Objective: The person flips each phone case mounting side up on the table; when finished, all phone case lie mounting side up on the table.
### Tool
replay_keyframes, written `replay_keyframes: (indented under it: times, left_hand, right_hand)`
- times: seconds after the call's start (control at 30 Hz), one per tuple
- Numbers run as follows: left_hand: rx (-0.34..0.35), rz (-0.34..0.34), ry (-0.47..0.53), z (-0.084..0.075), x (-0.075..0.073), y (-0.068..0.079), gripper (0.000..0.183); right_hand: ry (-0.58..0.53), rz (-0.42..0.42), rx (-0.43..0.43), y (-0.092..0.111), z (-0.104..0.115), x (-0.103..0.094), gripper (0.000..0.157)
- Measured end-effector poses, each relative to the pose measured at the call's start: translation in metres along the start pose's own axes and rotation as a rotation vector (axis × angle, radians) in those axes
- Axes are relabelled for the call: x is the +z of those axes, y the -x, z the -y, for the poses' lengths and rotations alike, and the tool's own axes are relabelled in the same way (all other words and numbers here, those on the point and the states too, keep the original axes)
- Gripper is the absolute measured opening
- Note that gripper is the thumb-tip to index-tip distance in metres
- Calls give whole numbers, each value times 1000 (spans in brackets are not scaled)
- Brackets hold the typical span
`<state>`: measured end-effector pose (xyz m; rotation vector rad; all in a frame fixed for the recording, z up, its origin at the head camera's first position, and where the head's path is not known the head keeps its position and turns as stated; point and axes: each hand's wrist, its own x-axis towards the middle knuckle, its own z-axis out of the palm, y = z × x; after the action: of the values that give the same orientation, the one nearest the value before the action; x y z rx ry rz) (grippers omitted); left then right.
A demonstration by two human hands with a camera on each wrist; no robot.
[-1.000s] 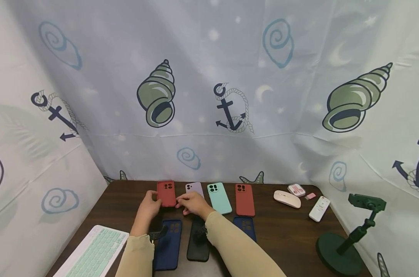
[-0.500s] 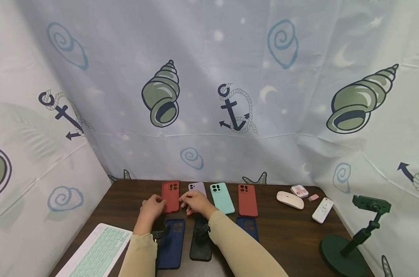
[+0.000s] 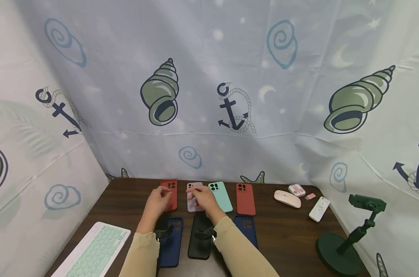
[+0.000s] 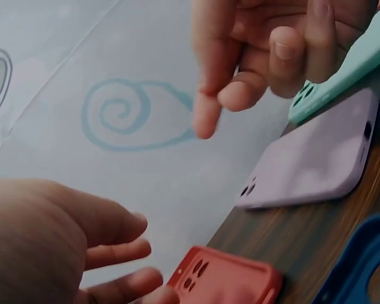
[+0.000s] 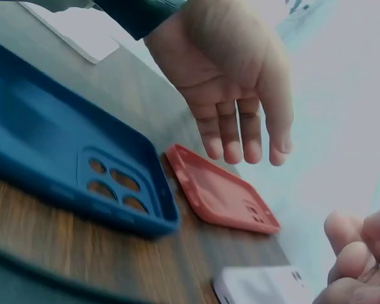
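My left hand (image 3: pixel 158 201) hovers over the left side of a red phone case (image 3: pixel 173 198), fingers loosely bent with nothing in them. In the right wrist view this case lies hollow side up, its camera cutouts at the far end, below the left hand's fingertips. My right hand (image 3: pixel 204 199) is above a lilac phone case (image 4: pixel 316 152), fingers loosely curled and holding nothing. It hides part of the lilac case in the head view. Right of it lie a mint phone case (image 3: pixel 221 198) and a second red phone case (image 3: pixel 245 200).
Nearer me lie a blue phone case (image 3: pixel 171 248), a black phone case (image 3: pixel 198 246) and another blue one (image 3: pixel 247 229). A keyboard (image 3: pixel 95 250) is at left. At right are a mouse (image 3: pixel 287 199), a white remote (image 3: pixel 319 209) and a green stand (image 3: pixel 339 250).
The left hand was at the left red case's edge and has come off it. The right hand has moved right, from beside that case to over the lilac one. The red case now sits slightly nearer me.
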<state>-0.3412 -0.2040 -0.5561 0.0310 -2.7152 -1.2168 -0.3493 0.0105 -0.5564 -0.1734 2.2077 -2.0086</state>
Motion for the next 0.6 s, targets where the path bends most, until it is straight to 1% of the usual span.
replay_keyframes:
  times: [0.1,0.2,0.33,0.47,0.6]
  left_hand:
    - [49,22,18,-8,5,2,27]
    - [63,52,42,-15,11,5,28]
    - [72,98,70,-22,19,7,31]
    - [100,126,56,-27,28,7,29]
    - [112,148,34,-27,32,9,25]
  right_hand:
    - [24,-68,-12,8,-2,-12,25]
    - [76,-100,-13,15,-7,-23,27]
    - [120,-121,7,25,-14,-35,31]
    - [152,-119,18,34,-18,-43,34]
    - [198,-84,43,43,-21,-45,40]
